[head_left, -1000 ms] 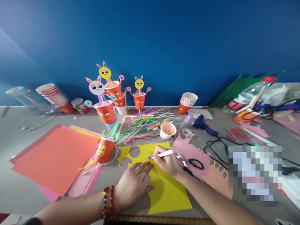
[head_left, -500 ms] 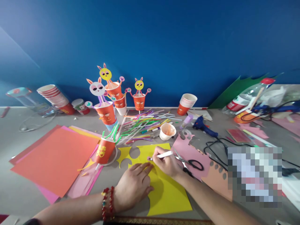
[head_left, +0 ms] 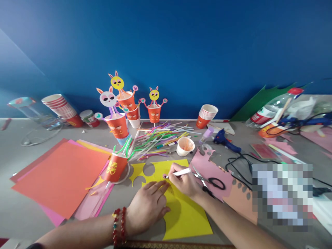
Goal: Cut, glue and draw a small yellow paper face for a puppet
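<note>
Gripping white pen (head_left: 183, 171) in right hand (head_left: 184, 182) at small pink piece (head_left: 165, 176) over yellow sheet (head_left: 188, 216); resting left hand (head_left: 148, 206) flat, hiding its palm. Cannot make out the piece's details. Overlapping scissors (head_left: 203, 179) slightly with right wrist (head_left: 201, 197), near paper cup (head_left: 183, 152).

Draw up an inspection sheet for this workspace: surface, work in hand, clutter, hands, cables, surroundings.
Surface: grey tabletop, crowded with craft supplies.
Work in hand: yellow paper sheet with rounded cut-outs; small pink piece, details too small to read; slim white pen.
Clutter: loose multicoloured thin strips; black-handled metal scissors on a cut-up pink sheet; red paper cups.
Hands: left hand spread, fingers on yellow sheet; right hand grips pen, tip at pink piece.
Cables: black cable looped near blue glue gun.
Surroundings: plain blue wall behind; pixelated patch at right hides what lies there.
</note>
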A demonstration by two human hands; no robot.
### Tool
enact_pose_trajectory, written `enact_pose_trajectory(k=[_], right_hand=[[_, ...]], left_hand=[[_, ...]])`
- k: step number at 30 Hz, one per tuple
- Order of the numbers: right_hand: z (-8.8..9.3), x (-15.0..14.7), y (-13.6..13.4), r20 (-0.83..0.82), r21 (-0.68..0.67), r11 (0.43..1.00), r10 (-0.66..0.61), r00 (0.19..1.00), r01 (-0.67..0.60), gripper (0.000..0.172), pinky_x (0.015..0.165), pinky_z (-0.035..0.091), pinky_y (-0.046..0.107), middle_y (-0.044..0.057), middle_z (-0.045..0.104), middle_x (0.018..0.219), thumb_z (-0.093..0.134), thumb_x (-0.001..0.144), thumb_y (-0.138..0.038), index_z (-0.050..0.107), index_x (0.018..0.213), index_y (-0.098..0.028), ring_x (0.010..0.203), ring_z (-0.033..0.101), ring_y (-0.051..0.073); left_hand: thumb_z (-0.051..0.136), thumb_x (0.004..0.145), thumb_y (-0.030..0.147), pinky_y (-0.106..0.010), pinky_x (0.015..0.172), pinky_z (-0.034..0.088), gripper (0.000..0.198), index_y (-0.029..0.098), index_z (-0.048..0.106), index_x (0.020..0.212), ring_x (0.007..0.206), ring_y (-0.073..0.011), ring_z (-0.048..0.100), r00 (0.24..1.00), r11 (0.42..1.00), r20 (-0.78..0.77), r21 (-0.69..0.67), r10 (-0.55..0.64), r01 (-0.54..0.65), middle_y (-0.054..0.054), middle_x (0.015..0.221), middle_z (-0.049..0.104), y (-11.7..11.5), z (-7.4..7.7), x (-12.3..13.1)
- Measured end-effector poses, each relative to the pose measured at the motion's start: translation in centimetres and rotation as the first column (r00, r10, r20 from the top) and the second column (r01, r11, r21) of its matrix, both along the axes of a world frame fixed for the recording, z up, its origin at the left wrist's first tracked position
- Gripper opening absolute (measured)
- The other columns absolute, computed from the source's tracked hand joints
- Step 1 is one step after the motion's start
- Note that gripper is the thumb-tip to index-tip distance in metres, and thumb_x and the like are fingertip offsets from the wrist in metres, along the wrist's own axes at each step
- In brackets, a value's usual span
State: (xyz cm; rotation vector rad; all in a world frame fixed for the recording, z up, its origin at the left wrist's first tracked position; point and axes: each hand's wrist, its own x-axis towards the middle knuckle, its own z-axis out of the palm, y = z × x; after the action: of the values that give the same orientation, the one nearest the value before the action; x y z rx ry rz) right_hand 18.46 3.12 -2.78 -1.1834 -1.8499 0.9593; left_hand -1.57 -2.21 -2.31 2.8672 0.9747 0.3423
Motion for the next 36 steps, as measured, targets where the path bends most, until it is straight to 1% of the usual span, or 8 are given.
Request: enact_pose_trajectory(k=[4, 14, 22, 29, 36], right_hand=[[-0.11, 0.03, -0.02, -0.027, -0.017, 1.0, -0.005, 1.0, 0.004, 0.018, 0.057, 0.05, 0.024, 0.001, 0.072, 0.072, 0.052, 0.091, -0.021, 0.051, 0.073, -0.023, 0.068, 0.07, 0.019], [-0.09, 0.02, -0.06, 0.01, -0.005, 1.0, -0.003, 1.0, 0.003, 0.018, 0.057, 0.049, 0.024, 0.001, 0.073, 0.074, 0.052, 0.091, -0.02, 0.05, 0.074, -0.024, 0.067, 0.07, 0.018], [0.02, 0.03, -0.07, 0.002, -0.007, 1.0, 0.001, 1.0, -0.001, 0.018, 0.057, 0.049, 0.024, 0.0, 0.072, 0.072, 0.053, 0.09, -0.019, 0.05, 0.073, -0.024, 0.067, 0.07, 0.018], [-0.22, 0.01, -0.11, 0.014, -0.014, 1.0, -0.003, 1.0, 0.004, 0.019, 0.058, 0.048, 0.024, 0.001, 0.071, 0.073, 0.051, 0.092, -0.022, 0.049, 0.073, -0.024, 0.068, 0.069, 0.018], [-0.45, 0.04, -0.09, 0.009, -0.025, 1.0, 0.006, 1.0, -0.006, 0.02, 0.056, 0.046, 0.024, 0.0, 0.069, 0.07, 0.051, 0.093, -0.022, 0.048, 0.073, -0.024, 0.065, 0.067, 0.017]], left_hand=[[0.065, 0.093, 0.039, -0.039, 0.103, 0.048, 0.023, 0.016, 0.067, 0.092, 0.128, -0.0257, 0.057, 1.0, 1.0, 0.005, 0.006, -0.003, 0.003, -0.01, 0.133, 0.066, 0.02, -0.01, 0.03], [0.065, 0.093, 0.04, -0.039, 0.102, 0.048, 0.024, 0.016, 0.067, 0.093, 0.127, -0.0262, 0.058, 1.0, 1.0, 0.012, 0.023, -0.002, 0.002, -0.009, 0.131, 0.067, 0.05, -0.16, 0.01], [0.064, 0.093, 0.042, -0.039, 0.102, 0.047, 0.026, 0.016, 0.067, 0.092, 0.126, -0.0258, 0.058, 1.0, 1.0, -0.001, 0.025, 0.004, -0.004, -0.009, 0.131, 0.067, -0.03, -0.21, -0.04], [0.062, 0.094, 0.042, -0.038, 0.102, 0.047, 0.026, 0.016, 0.067, 0.094, 0.126, -0.0255, 0.059, 1.0, 0.998, 0.024, 0.069, 0.0, -0.002, -0.008, 0.131, 0.067, -0.03, -0.7, -0.09], [0.061, 0.095, 0.043, -0.039, 0.103, 0.046, 0.027, 0.017, 0.068, 0.094, 0.127, -0.0255, 0.057, 1.0, 0.999, 0.01, 0.05, 0.002, -0.003, -0.009, 0.132, 0.067, -0.02, -0.77, -0.09]])
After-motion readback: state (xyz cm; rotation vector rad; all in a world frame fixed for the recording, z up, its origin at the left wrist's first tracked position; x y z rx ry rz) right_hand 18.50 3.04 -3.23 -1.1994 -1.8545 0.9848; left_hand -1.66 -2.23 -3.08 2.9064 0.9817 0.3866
